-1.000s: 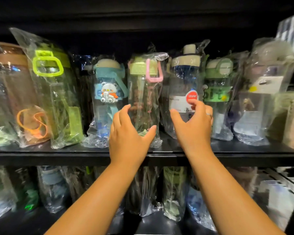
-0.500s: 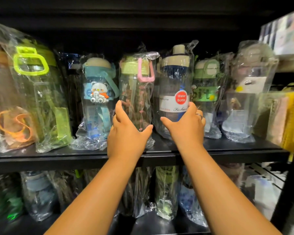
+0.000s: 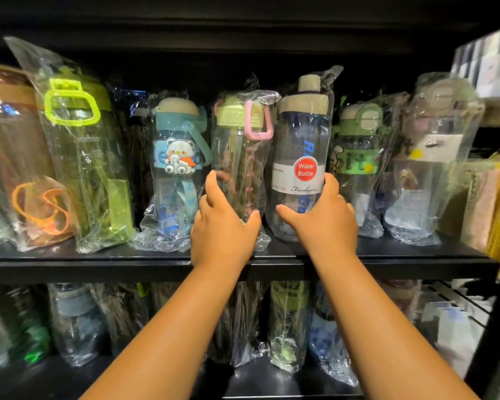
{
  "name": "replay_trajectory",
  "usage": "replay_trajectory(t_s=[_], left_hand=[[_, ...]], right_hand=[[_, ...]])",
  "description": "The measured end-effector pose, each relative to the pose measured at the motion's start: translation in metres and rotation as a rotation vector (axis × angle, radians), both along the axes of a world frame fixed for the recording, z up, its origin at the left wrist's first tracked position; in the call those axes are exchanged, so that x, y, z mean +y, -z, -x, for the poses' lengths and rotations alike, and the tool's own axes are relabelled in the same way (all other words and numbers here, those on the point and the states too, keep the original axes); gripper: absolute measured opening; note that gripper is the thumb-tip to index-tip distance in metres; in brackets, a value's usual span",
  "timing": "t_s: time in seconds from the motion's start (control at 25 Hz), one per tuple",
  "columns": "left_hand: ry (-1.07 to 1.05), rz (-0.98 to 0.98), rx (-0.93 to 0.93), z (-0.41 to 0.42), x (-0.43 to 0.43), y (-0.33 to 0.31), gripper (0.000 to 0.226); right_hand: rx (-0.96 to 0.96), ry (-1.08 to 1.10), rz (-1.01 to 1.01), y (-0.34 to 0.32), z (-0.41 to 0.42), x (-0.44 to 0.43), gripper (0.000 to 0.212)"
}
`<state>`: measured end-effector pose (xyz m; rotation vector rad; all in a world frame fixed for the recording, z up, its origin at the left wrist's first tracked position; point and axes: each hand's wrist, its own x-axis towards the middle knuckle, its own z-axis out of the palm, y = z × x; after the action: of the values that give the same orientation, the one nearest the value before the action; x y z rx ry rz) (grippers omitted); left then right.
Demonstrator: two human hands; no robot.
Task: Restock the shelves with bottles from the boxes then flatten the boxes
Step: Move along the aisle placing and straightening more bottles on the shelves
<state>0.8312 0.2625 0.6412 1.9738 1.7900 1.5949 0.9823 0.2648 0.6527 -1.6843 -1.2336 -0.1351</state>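
Black shelf's point(image 3: 387, 255) labelled bottle point(image 3: 300, 134) stands between right fingers point(image 3: 331, 186).

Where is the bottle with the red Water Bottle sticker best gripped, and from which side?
Round its lower body, from the front. The Water Bottle sticker bottle stands upright with the pink-loop bottle and a green-lidded bottle close on either side, so only the front is free; the right hand grips it there.

L arm point(image 3: 168, 321) and R arm point(image 3: 367, 321), both bare, reach from near to far. L hand point(image 3: 223, 226): thumb spread to right, fingers curled round clear plastic bottle w/ pink loop handle point(image 3: 240, 157). R hand point(image 3: 324, 223): thumb to left, grips clear plastic bottle w/ red round label point(image 3: 300, 140).
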Motion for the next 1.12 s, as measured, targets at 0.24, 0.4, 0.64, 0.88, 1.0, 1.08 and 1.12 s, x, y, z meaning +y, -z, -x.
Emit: replay_trajectory(t_s=[0.24,0.4,0.64,0.88,1.0,1.08,1.12], left_hand=[[0.005,0.01,-0.002,0.0,-0.002,0.001,0.095],[-0.02,0.019,0.045,0.0,-0.005,0.001,0.109],[0.019,-0.195,0.02,-0.003,-0.02,0.013,0.095],[0.376,-0.433,0.08,-0.068,-0.06,0.015,0.068],[0.515,-0.206,0.141,-0.117,-0.063,0.016,0.076],[0.502,-0.085,0.146,-0.143,-0.055,0.014,0.083],[0.471,-0.039,0.127,-0.152,-0.049,0.011,0.086]], right_hand=[[-0.039,-0.046,-0.045,0.007,-0.007,-0.016,0.1],[-0.04,-0.09,-0.039,0.012,-0.008,-0.015,0.102],[0.068,-0.201,-0.109,0.015,-0.04,-0.042,0.078],[0.183,0.058,-0.183,0.007,-0.127,-0.059,0.079],[0.213,0.067,-0.016,-0.002,-0.149,-0.05,0.106],[0.214,0.039,0.071,-0.005,-0.162,-0.039,0.12],[0.24,0.021,0.094,-0.007,-0.167,-0.034,0.125]])
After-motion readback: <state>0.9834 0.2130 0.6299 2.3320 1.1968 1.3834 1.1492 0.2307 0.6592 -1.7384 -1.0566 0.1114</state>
